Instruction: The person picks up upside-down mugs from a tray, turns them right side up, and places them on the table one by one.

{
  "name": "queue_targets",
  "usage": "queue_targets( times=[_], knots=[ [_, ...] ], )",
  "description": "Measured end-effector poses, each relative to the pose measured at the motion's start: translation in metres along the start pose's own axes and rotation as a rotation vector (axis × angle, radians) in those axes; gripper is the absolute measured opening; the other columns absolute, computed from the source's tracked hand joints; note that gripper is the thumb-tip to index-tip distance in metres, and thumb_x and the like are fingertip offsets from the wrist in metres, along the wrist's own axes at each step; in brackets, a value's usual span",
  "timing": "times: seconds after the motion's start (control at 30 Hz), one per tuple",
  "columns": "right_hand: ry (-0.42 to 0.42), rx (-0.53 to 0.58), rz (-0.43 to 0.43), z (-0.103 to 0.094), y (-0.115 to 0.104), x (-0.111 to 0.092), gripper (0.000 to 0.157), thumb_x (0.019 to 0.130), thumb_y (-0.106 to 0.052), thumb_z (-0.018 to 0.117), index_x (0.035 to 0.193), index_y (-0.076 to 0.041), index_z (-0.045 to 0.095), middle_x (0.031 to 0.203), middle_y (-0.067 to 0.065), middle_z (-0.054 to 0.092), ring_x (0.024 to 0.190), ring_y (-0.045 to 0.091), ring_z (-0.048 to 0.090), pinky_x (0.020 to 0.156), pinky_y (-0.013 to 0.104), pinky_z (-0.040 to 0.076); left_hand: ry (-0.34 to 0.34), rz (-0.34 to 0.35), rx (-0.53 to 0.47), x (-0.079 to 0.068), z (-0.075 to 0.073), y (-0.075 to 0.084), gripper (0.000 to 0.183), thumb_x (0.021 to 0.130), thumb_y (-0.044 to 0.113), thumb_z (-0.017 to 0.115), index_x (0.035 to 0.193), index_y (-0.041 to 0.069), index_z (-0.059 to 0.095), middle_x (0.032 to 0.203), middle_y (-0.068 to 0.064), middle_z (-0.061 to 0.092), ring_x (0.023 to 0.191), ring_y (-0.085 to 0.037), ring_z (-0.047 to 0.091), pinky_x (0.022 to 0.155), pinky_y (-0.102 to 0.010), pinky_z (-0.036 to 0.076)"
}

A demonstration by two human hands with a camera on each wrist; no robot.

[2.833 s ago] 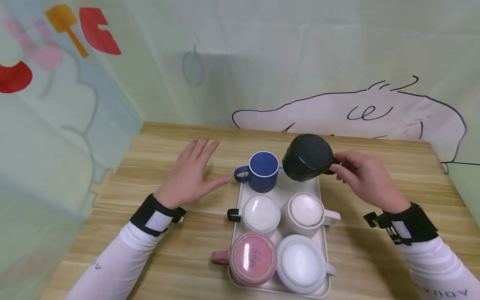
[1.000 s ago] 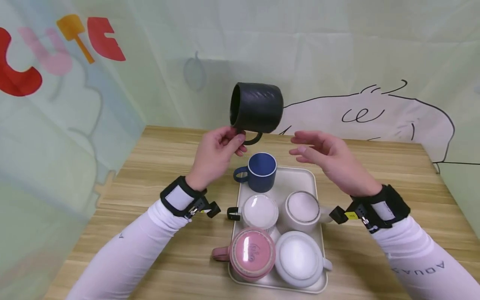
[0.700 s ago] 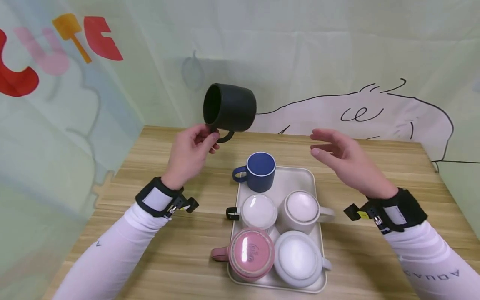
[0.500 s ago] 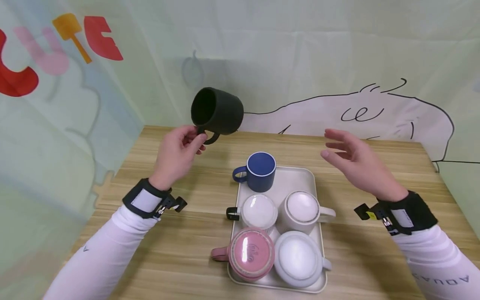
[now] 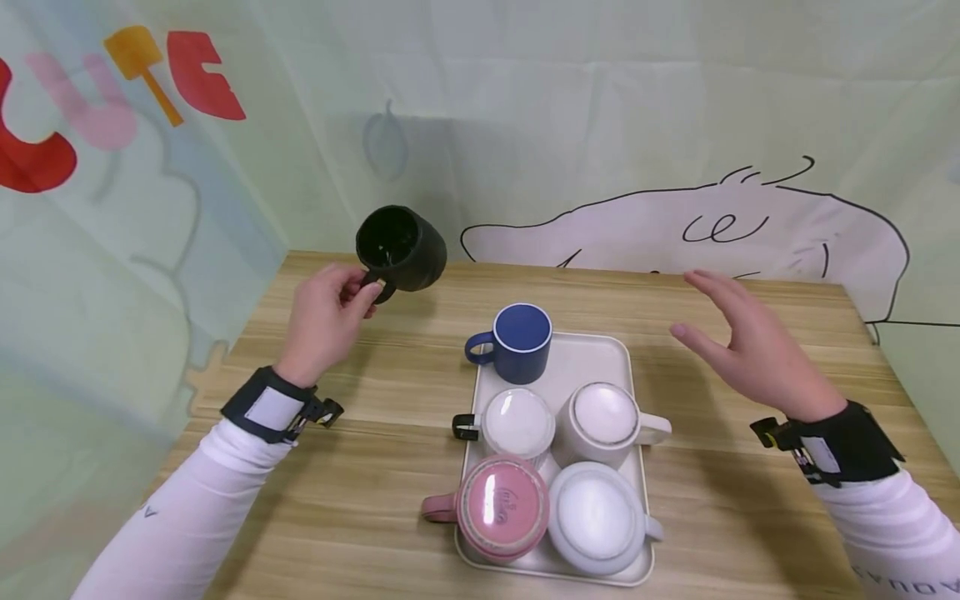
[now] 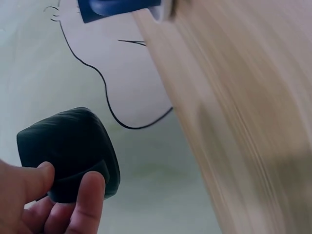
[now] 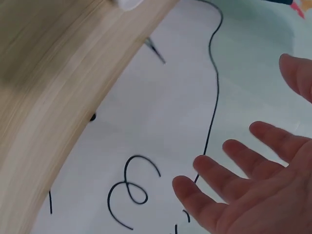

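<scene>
A black mug (image 5: 408, 254) hangs tilted near the back left of the table, its mouth toward the left and up. My left hand (image 5: 321, 321) pinches its handle between thumb and fingers; the left wrist view shows the black mug (image 6: 73, 151) from its side with the thumb on the handle. To the right of the tray (image 5: 600, 354) my right hand (image 5: 761, 350) hovers with straight fingers spread, holding nothing. A blue mug (image 5: 522, 343) stands upright at the tray's back left, its handle pointing left.
Upside-down on the tray are a white mug with a black handle (image 5: 517, 425), a cream mug (image 5: 603, 421), a pink mug (image 5: 502, 508) and a white mug (image 5: 597, 518). Several handles stick out past the rim. A printed cloth (image 5: 570, 125) hangs behind the wooden table (image 5: 360, 475).
The black mug went from my right hand to my left, off the tray's back right. It has moved left and lower, its mouth turning upward. My right hand has drawn back right.
</scene>
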State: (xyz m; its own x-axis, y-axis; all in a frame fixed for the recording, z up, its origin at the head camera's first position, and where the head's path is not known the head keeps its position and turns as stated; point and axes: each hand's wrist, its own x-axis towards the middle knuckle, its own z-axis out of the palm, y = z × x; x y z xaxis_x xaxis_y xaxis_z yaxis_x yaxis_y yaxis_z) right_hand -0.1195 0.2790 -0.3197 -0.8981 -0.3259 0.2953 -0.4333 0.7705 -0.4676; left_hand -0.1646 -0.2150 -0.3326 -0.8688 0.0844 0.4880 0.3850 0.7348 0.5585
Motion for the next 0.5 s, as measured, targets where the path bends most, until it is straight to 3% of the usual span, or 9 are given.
queue_targets(
  times=[0.17,0.5],
  knots=[
    [-0.001,-0.071,-0.020,0.004,0.014,-0.007,0.074,0.094,-0.036,0.068,0.154,-0.007,0.037,0.158,0.019,0.029,0.141,0.044,0.030,0.108,0.063,0.028,0.019,0.025,0.063,-0.002,0.001,-0.010,0.019,0.095,0.015,0.067,0.092,-0.004,0.068,0.079,-0.011,0.061,0.070,-0.023,0.056,0.062,-0.032,0.041],
    [0.028,-0.227,-0.048,0.010,0.038,-0.021,0.081,0.089,-0.034,0.074,0.154,-0.007,0.036,0.160,0.021,0.023,0.146,0.045,0.014,0.112,0.067,0.011,-0.015,-0.016,0.108,-0.007,0.004,-0.023,0.022,0.096,0.014,0.066,0.094,-0.008,0.067,0.080,-0.014,0.055,0.072,-0.028,0.052,0.062,-0.036,0.037]
  ],
)
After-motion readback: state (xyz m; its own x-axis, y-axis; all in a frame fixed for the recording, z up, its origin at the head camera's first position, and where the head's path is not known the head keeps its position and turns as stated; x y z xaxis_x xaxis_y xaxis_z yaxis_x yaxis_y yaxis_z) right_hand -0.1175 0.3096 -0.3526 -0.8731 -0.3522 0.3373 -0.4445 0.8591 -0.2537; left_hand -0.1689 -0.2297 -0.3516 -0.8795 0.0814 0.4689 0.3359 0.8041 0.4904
